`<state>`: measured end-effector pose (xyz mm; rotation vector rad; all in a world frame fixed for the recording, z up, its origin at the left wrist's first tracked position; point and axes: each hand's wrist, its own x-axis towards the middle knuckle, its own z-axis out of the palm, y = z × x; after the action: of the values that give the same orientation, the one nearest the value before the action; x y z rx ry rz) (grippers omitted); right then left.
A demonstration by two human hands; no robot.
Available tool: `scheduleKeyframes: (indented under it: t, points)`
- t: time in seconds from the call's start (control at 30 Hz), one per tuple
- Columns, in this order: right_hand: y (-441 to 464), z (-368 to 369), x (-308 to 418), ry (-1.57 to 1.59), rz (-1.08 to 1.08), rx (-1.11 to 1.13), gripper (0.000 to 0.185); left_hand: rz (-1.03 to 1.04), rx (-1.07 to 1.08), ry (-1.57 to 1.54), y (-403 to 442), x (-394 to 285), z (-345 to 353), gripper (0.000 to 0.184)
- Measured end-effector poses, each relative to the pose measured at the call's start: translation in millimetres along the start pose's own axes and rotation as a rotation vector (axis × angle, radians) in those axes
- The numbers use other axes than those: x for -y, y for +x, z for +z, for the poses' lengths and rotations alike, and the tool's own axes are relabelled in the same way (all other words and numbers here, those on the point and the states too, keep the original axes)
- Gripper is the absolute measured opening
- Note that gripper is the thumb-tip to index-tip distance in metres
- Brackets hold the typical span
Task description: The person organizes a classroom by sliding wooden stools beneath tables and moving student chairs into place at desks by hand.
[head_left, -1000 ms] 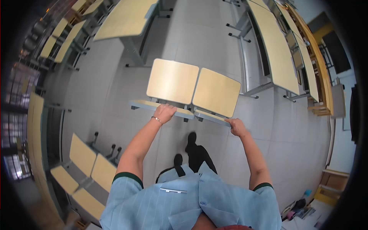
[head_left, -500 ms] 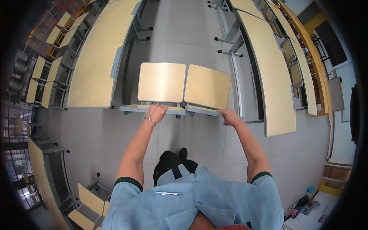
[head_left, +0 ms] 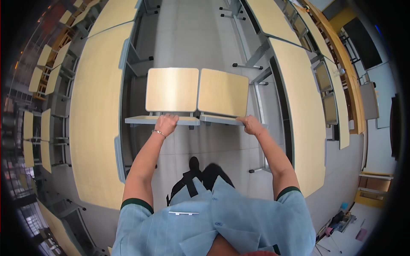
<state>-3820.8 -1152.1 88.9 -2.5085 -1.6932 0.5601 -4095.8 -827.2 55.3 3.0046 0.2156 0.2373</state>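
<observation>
Two chairs with pale wood seats and grey edges stand side by side in front of me. My left hand (head_left: 166,123) is closed over the top of the backrest of the left chair (head_left: 172,89). Toward the outer end of its backrest, the right chair (head_left: 223,93) is gripped by my right hand (head_left: 252,125). Its seat is turned slightly against the other one. The fingertips of both hands are partly hidden behind the backrests, and the chair legs are mostly out of sight below the seats.
A long desk (head_left: 98,111) runs along my left, and another desk (head_left: 294,98) along my right with metal feet (head_left: 247,66) reaching into the aisle. Grey floor (head_left: 192,38) stretches ahead between them. More chairs (head_left: 47,121) stand at the far left.
I have walked forward down the aisle, and both chairs have moved ahead with me. The desks have slid back past me on both sides. Both hands keep their hold on the backrests.
</observation>
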Motion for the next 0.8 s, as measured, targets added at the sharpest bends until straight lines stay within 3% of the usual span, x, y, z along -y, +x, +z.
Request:
scheduleKeyframes:
  t: [0.37, 0.47, 0.8]
  points:
    - [238, -73, -94, 0.093, -0.094, -0.144, 0.037, 0.087, 0.038, -0.009, 223, 182, 1, 0.017]
    - [298, -105, -104, 0.04, -0.003, -0.036, 0.037, 0.105, 0.036, -0.022, 278, 231, 2, 0.02]
    - [466, -172, -142, 0.182, 0.235, -0.199, 0.039, 0.252, 0.091, -0.002, 485, 375, 9, 0.013]
